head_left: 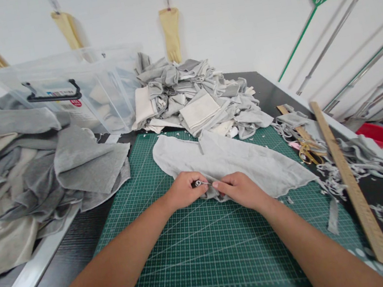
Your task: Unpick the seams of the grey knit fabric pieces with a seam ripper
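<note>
A light grey cloth [252,157] lies spread and rumpled over the green cutting mat [210,253]. My left hand [185,191] is closed at the cloth's near edge, its thumb pressed toward the fingers. A small, pale round end shows beside that thumb; I cannot make out what it belongs to. Close by on the right, my right hand [241,189] pinches the same edge between thumb and fingers. A thin strip of the edge runs between both hands, and part of the cloth bunches below them.
Behind the mat rises a heap of grey cloths [202,97] beside a clear plastic bin [73,94]. More cloths [90,155] cover the left side. At right lie a wooden ruler [354,184], gold-handled scissors [309,154] and fabric scraps [333,178]. Yellow gloves [172,34] hang on the wall.
</note>
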Action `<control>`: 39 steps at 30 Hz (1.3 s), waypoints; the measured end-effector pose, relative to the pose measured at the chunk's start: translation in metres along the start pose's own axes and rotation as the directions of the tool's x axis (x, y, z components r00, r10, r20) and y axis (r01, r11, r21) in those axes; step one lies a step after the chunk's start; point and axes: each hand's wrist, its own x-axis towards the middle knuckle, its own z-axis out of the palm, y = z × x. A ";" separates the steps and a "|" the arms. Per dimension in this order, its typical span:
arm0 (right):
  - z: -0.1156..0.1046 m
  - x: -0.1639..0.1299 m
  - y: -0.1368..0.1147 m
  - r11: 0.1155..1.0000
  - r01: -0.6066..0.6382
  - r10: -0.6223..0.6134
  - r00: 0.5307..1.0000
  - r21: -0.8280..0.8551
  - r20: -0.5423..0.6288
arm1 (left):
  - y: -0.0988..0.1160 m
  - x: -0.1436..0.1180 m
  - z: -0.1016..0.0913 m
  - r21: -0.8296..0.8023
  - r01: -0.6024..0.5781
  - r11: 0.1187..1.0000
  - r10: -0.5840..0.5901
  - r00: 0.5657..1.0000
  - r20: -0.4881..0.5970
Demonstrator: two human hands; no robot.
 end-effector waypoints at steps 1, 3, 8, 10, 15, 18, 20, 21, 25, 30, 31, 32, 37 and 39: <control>0.000 0.000 0.000 1.000 0.004 -0.004 1.000 0.000 0.000 | 0.000 0.000 0.001 0.009 0.000 1.000 0.000 1.000 -0.003; 0.000 0.000 0.000 1.000 0.006 -0.006 1.000 0.001 -0.001 | -0.001 0.001 0.002 0.025 0.004 1.000 -0.004 1.000 -0.004; 0.000 0.000 0.000 1.000 0.007 -0.007 1.000 -0.007 0.008 | -0.002 0.002 0.004 0.041 -0.006 0.999 0.005 1.000 0.026; 0.000 0.000 0.000 1.000 0.007 -0.007 1.000 -0.014 0.011 | -0.001 0.002 0.004 0.049 -0.006 0.999 0.005 0.999 0.036; 0.001 0.000 0.000 0.999 0.012 -0.012 1.000 -0.030 0.000 | 0.001 0.003 0.002 0.079 -0.003 0.997 -0.002 0.998 0.066; 0.001 0.000 0.000 1.000 0.018 -0.018 1.000 -0.024 0.006 | 0.001 0.003 0.002 0.076 0.008 0.997 -0.014 0.997 0.075; 0.000 0.000 0.001 1.000 0.017 -0.017 1.000 -0.011 0.013 | 0.001 0.003 0.002 0.059 0.012 0.998 -0.017 0.997 0.076; 0.000 0.000 0.001 1.000 0.016 -0.016 1.000 -0.004 0.013 | 0.001 0.002 0.002 0.045 0.011 0.999 -0.015 0.997 0.076; 0.000 0.001 0.003 0.999 0.007 -0.007 1.000 0.040 -0.004 | -0.001 0.001 0.000 -0.043 0.012 0.999 -0.009 0.998 0.064; -0.001 0.001 0.001 0.995 -0.021 0.022 1.000 0.098 -0.011 | -0.005 0.001 -0.002 -0.138 0.005 0.990 0.000 0.999 0.042; -0.001 0.001 0.000 0.994 -0.024 0.025 1.000 0.103 -0.009 | -0.006 0.001 -0.003 -0.135 0.007 0.991 -0.003 1.000 0.031; -0.001 0.001 0.000 0.994 -0.025 0.026 1.000 0.105 -0.008 | -0.006 0.001 -0.003 -0.127 0.011 0.992 -0.009 1.000 0.021; -0.002 0.002 0.001 0.997 -0.012 0.013 1.000 0.080 -0.010 | -0.005 0.002 -0.001 -0.117 0.035 0.993 -0.033 0.999 0.016; -0.001 0.002 0.001 0.997 -0.009 0.010 1.000 0.073 -0.010 | -0.005 0.003 0.000 -0.112 0.040 0.993 -0.038 0.999 0.017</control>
